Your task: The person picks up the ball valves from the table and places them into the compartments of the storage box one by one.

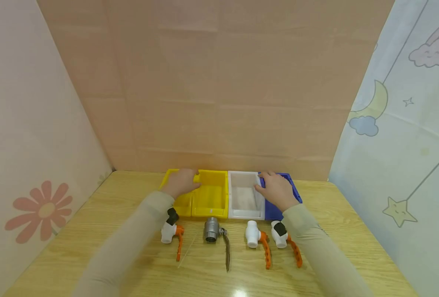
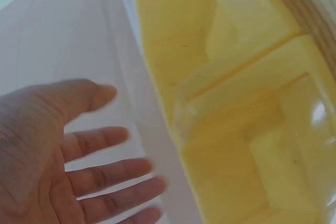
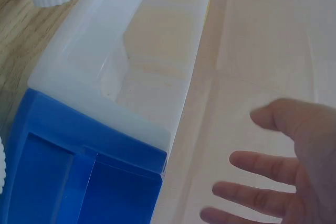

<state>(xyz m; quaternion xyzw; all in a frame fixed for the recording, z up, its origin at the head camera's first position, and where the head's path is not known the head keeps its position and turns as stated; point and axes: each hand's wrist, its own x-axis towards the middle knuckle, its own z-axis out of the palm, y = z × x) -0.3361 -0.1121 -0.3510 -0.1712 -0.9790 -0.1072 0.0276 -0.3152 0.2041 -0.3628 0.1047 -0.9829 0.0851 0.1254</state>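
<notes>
Over the far-left yellow bin (image 1: 184, 210) my left hand (image 1: 182, 181) hovers, its fingers spread and slightly bent in the left wrist view. A second yellow bin (image 1: 211, 194) adjoins it on the right. Above the blue bin (image 1: 273, 211), close to the edge of the white bin (image 1: 245, 198), is my right hand (image 1: 279, 192). Its fingers (image 3: 262, 166) are spread and hold nothing in the right wrist view. The bins stand side by side in a row, and the parts of them I can see inside hold nothing. Contact between hands and bins cannot be told.
In front of the row lie a white valve with orange handle and black patch (image 1: 167, 234), a metal valve with lever (image 1: 212, 229), a white orange-handled valve (image 1: 252, 234) and a similar black-patched one (image 1: 279, 234). A thin clear strip (image 1: 187, 251) lies left of the metal valve.
</notes>
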